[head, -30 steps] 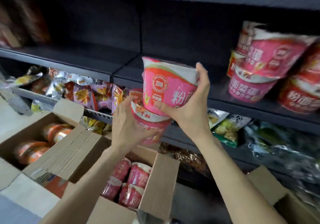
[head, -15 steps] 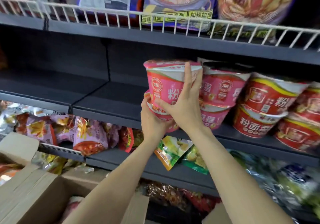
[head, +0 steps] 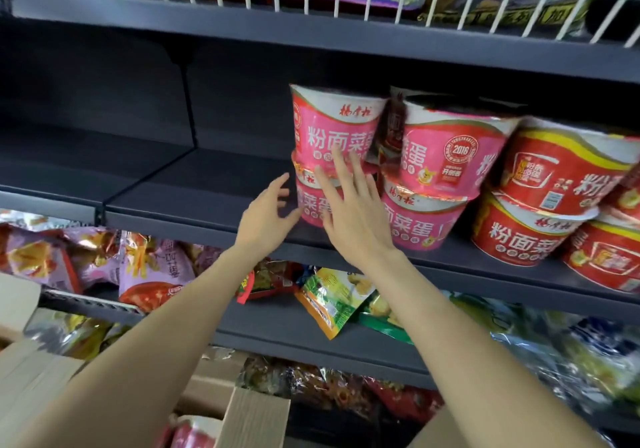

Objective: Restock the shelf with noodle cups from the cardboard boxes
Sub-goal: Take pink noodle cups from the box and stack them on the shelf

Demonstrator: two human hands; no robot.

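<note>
My right grip [head: 349,205] is spread, fingers straight, just in front of two stacked pink noodle cups [head: 332,135], and my left grip [head: 268,213] is spread loosely beside the lower cup [head: 313,205]; I cannot tell whether either touches. Both cups stand upright on the dark shelf [head: 194,201], lids up, labels facing me. Right of my grips stand more pink cups [head: 446,156] and red cups [head: 554,177], stacked; below, a cardboard box [head: 252,416].
</note>
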